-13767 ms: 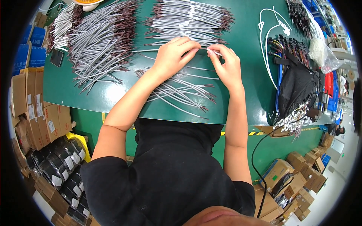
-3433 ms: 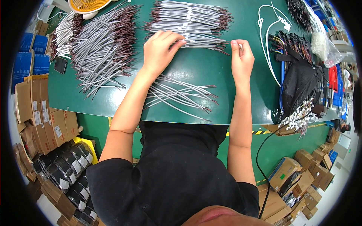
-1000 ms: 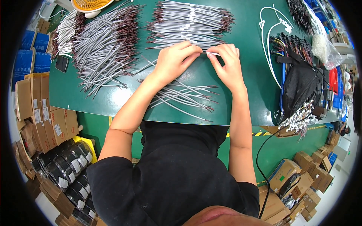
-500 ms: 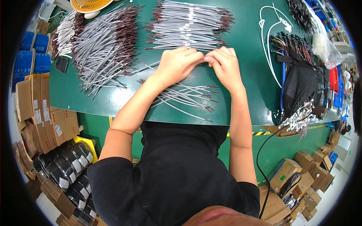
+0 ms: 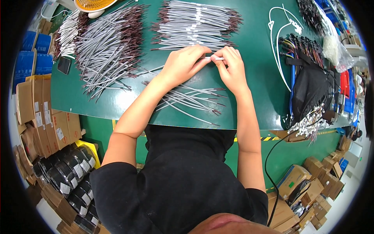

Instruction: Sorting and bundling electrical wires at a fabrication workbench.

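Both my hands meet over the green table (image 5: 257,105), just in front of a neat row of grey cables (image 5: 183,29) with dark ends and white bands round their middles. My left hand (image 5: 187,64) pinches a thin whitish piece of cable (image 5: 219,58), which shows between the fingertips. The fingers of my right hand (image 5: 231,68) are closed on that same piece, its tip passing over the thumb. Most of its length is hidden by the left hand. Below my hands lies a small loose group of grey cables (image 5: 187,99), partly under the left forearm.
A large heap of grey cables (image 5: 109,50) lies left, with white cables (image 5: 68,35), a phone (image 5: 64,65) and an orange basket (image 5: 93,4) around it. To the right are a white cable loop (image 5: 276,43), a black mesh bag (image 5: 313,89) and wire bundles (image 5: 302,45).
My fingertips have parted slightly and turned, so the whitish cable piece now shows between them. The right hand has shifted a little to the left. The cables on the table look unchanged.
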The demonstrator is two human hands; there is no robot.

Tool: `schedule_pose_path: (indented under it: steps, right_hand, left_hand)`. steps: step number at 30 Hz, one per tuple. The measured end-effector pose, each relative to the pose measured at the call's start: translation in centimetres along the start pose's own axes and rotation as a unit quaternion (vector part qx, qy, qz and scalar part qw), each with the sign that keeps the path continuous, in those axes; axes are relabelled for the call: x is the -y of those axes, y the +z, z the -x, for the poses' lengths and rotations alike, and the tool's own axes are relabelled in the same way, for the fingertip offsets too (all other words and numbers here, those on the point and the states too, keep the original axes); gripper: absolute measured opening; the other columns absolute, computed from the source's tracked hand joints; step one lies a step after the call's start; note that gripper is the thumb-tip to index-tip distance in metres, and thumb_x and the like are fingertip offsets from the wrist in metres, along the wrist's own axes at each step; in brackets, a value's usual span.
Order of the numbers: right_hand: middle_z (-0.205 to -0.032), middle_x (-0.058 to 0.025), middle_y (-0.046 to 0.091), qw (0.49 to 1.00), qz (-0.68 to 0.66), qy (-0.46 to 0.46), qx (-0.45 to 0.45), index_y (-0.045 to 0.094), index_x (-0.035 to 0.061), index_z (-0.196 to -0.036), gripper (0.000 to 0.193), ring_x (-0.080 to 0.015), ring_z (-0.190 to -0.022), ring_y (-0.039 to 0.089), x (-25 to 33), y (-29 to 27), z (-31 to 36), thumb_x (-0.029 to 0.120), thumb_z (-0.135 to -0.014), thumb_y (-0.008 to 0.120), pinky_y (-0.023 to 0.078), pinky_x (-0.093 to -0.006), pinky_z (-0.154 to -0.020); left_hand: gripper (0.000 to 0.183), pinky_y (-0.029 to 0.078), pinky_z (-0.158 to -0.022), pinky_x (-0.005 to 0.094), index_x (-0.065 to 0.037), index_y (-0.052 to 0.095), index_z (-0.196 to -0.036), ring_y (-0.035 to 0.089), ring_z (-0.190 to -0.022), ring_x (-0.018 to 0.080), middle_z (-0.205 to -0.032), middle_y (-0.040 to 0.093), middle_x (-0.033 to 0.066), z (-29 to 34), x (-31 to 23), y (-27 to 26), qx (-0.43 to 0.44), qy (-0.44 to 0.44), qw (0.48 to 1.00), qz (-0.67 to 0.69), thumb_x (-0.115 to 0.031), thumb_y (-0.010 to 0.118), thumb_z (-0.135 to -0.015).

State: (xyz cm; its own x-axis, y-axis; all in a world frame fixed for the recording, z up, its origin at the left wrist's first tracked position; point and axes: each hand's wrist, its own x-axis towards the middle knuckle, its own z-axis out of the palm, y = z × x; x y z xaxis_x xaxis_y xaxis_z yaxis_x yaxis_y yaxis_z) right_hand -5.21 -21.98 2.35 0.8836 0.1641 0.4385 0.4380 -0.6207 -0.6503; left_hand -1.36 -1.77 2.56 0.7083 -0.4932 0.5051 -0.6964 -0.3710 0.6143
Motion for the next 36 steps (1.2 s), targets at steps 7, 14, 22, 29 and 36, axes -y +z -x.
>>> schedule_pose_path:
  steps: [7, 14, 22, 29, 36]
  right_hand:
    - [-0.086, -0.0061, 0.068, 0.992, -0.042, 0.071, -0.097, 0.069, 0.0066, -0.089, 0.018, -0.0263, -0.080, 0.060, -0.5, -0.3, 0.1, 0.022, -0.095, 0.077, 0.046, -0.0379, -0.077]
    - [-0.087, -0.0072, 0.068, 0.956, -0.060, 0.236, -0.160, 0.067, 0.0036, -0.093, 0.027, -0.0215, -0.084, 0.059, -2.2, -2.1, 0.1, 0.029, -0.101, 0.074, 0.049, -0.0346, -0.077]
    - [-0.097, -0.0150, 0.071, 0.961, 0.051, 0.234, -0.137, 0.065, 0.0032, -0.111, 0.031, -0.0319, -0.092, 0.067, -2.6, -0.4, 0.1, 0.032, -0.102, 0.069, 0.050, -0.0464, -0.083]
    - [-0.099, -0.0211, 0.067, 0.960, -0.010, 0.214, -0.180, 0.053, -0.0027, -0.115, 0.022, -0.0368, -0.091, 0.065, -2.4, -1.1, 0.4, 0.017, -0.105, 0.051, 0.049, -0.0467, -0.082]
    - [-0.098, -0.0130, 0.066, 0.982, 0.005, 0.135, -0.133, 0.062, 0.0029, -0.107, 0.019, -0.0341, -0.093, 0.062, -2.0, -0.8, 0.1, 0.020, -0.106, 0.055, 0.045, -0.0453, -0.086]
  left_hand:
    - [0.013, 0.057, -0.070, 0.0354, -0.009, 0.072, -0.095, 0.073, -0.085, 0.0247, -0.092, 0.074, 0.0050, 0.0, 0.5, -0.9, -0.007, 0.013, 0.996, -0.092, -0.017, 0.080, -0.089]
    - [0.011, 0.056, -0.075, 0.0329, -0.014, 0.077, -0.093, 0.070, -0.088, 0.0217, -0.091, 0.074, -0.0021, -0.5, 2.2, -2.2, -0.072, -0.028, 0.981, -0.177, -0.021, 0.082, -0.087]
    - [0.037, 0.049, -0.095, 0.0417, -0.013, 0.073, -0.119, 0.061, -0.113, 0.0303, -0.123, 0.067, 0.0086, -0.5, 1.7, -1.7, -0.051, 0.025, 0.983, -0.176, -0.025, 0.083, -0.086]
    - [0.020, 0.052, -0.087, 0.0429, -0.008, 0.067, -0.097, 0.060, -0.097, 0.0290, -0.101, 0.062, 0.0053, 1.7, -1.8, 0.9, 0.260, 0.115, 0.956, 0.068, -0.020, 0.079, -0.088]
    - [0.013, 0.053, -0.079, 0.0440, -0.002, 0.060, -0.103, 0.063, -0.088, 0.0372, -0.097, 0.061, 0.0159, 1.0, -1.1, 0.5, 0.134, -0.029, 0.986, 0.095, -0.012, 0.068, -0.098]
